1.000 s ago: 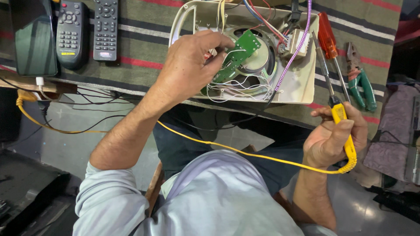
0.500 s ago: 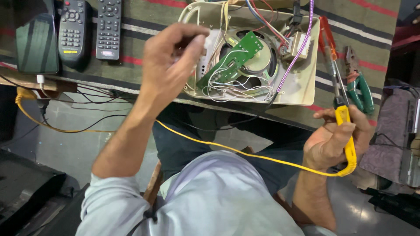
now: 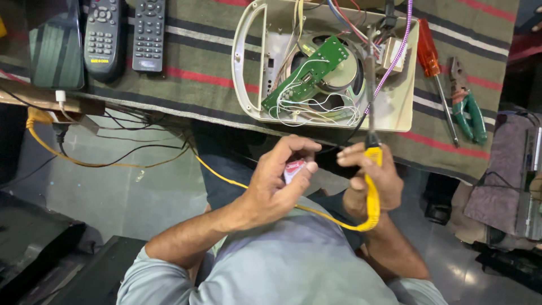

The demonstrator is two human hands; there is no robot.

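We hold our right hand (image 3: 370,181) closed around the yellow handle of a soldering iron (image 3: 371,169), its dark shaft pointing up toward the opened cream speaker housing (image 3: 248,68) on the striped cloth (image 3: 197,62); its yellow cord (image 3: 237,181) loops under our wrists and runs off to the left. Our left hand (image 3: 279,183) curls around a small red-and-white object (image 3: 293,168), pinched just beside the iron's handle above our lap; what it is we cannot tell. Inside the housing a green circuit board (image 3: 307,73) lies tilted over the round speaker, white wires tangled below it. A red-handled screwdriver (image 3: 432,68) and green-handled pliers (image 3: 468,110) lie to the right, two remote controls (image 3: 127,34) to the left.
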